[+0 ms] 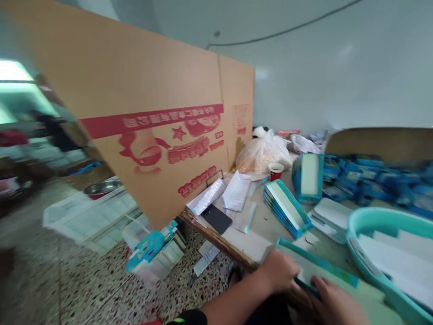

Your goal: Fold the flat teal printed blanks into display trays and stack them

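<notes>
Stretching from left fingers (295, 270) to right fingers (318, 284) is a dark strip (307, 287).

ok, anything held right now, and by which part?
A dark, narrow thing, too blurred to name: left hand grips one end, right hand is at the other.

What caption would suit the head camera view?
Bare left hand and right hand hold a slim dark object near a turquoise plastic tub, with a printed brown cardboard panel beyond.
</notes>
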`<control>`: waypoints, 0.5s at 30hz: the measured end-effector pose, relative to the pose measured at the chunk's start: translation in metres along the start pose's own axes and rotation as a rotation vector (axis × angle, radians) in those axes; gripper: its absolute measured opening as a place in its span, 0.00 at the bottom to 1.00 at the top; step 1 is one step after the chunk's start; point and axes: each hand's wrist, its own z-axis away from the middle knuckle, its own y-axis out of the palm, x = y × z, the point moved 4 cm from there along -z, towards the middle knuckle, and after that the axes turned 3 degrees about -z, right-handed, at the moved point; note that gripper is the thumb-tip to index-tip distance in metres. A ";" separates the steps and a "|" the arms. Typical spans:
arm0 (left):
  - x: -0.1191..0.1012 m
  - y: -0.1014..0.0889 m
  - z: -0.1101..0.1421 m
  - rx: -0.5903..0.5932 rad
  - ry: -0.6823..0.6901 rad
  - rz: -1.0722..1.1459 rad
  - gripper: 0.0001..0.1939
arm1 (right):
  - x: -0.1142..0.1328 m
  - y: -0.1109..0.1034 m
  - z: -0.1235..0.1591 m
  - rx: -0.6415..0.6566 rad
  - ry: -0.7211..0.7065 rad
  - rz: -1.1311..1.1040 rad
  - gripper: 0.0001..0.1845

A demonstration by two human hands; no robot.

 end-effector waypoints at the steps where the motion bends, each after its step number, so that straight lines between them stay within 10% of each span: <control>1: 0.002 -0.011 0.005 -0.051 -0.006 0.013 0.24 | 0.011 -0.013 0.008 -0.080 -0.033 0.023 0.12; 5: 0.020 -0.071 0.023 -0.272 -0.093 0.193 0.27 | 0.047 -0.083 0.051 -0.551 -0.160 0.054 0.16; 9: 0.032 -0.105 0.020 -0.311 -0.195 0.587 0.30 | 0.040 -0.134 0.104 -1.068 0.107 -0.115 0.43; 15: -0.048 -0.090 0.013 -0.016 -0.162 1.384 0.30 | 0.032 -0.119 0.120 -0.802 0.128 -0.844 0.45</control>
